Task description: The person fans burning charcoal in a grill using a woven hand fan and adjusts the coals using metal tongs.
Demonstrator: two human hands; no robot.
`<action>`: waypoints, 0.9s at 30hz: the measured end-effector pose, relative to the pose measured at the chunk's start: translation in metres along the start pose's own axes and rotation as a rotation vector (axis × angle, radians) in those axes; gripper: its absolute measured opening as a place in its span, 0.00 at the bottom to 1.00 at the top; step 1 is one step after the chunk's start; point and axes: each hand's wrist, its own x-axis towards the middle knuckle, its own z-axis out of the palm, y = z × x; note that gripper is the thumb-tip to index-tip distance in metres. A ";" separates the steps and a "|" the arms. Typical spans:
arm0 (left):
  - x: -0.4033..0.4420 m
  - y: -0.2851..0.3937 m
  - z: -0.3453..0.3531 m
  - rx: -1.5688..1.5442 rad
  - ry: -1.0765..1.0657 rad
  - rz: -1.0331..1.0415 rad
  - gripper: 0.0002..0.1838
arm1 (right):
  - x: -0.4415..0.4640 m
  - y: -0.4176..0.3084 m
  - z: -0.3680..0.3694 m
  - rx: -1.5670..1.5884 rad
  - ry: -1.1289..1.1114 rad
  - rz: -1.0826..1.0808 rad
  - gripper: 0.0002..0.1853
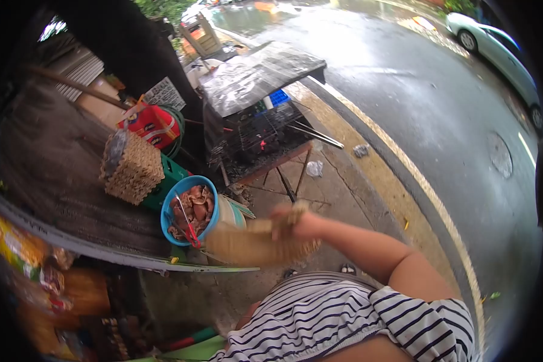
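Observation:
My right hand (291,222) is closed around a woven fan (247,242), which is smeared by motion. The fan hangs in front of my striped shirt, just right of a blue basin (164,224) of raw-looking meat pieces (194,208). Tongs with a red handle (193,235) lean in the basin. Ahead stands a charcoal grill (265,136) with a dark grate and a small glowing red spot. A bit of skin shows at the left edge of my shirt, but my left hand is out of sight.
A foil-like sheet (259,72) covers the grill's far side. Metal rods (320,136) stick out to its right. Left stand a stack of woven trays (133,166), a green crate (174,175) and a red bag (151,125). Beyond the kerb (398,157), a car (495,51) is on the wet road.

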 end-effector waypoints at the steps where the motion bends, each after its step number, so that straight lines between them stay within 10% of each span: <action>1: 0.004 -0.002 -0.002 0.004 -0.009 0.007 0.20 | 0.006 0.029 -0.007 0.238 0.275 0.176 0.14; 2: 0.006 -0.003 -0.004 0.012 -0.013 0.010 0.20 | 0.007 0.050 -0.011 0.472 0.546 0.344 0.15; 5: 0.012 -0.005 -0.013 0.027 -0.017 0.020 0.20 | 0.009 0.070 0.005 -0.184 0.659 0.320 0.13; 10: 0.017 -0.005 -0.031 0.043 -0.018 0.048 0.19 | 0.004 -0.014 0.002 0.145 -0.069 0.096 0.16; 12: 0.019 -0.001 -0.036 0.052 -0.018 0.063 0.19 | 0.014 0.040 -0.008 0.085 0.573 0.203 0.17; 15: 0.025 0.011 -0.046 0.043 -0.014 0.123 0.19 | 0.017 0.058 -0.008 -0.220 0.878 0.550 0.17; 17: 0.031 0.026 -0.054 -0.013 0.016 0.242 0.19 | 0.005 0.054 0.035 -0.101 0.650 0.164 0.16; 18: 0.052 0.017 -0.050 -0.108 0.102 0.383 0.17 | 0.001 0.043 0.035 0.061 0.183 0.058 0.17; 19: 0.034 0.051 -0.059 -0.009 0.217 0.444 0.18 | -0.001 0.014 0.032 0.224 -0.129 0.284 0.19; 24: -0.005 0.189 -0.104 -0.277 0.291 0.442 0.43 | -0.004 0.044 0.032 -0.026 0.455 0.622 0.22; 27: -0.032 0.249 -0.109 -0.271 0.218 0.663 0.52 | 0.002 0.009 0.042 -0.237 0.393 0.564 0.26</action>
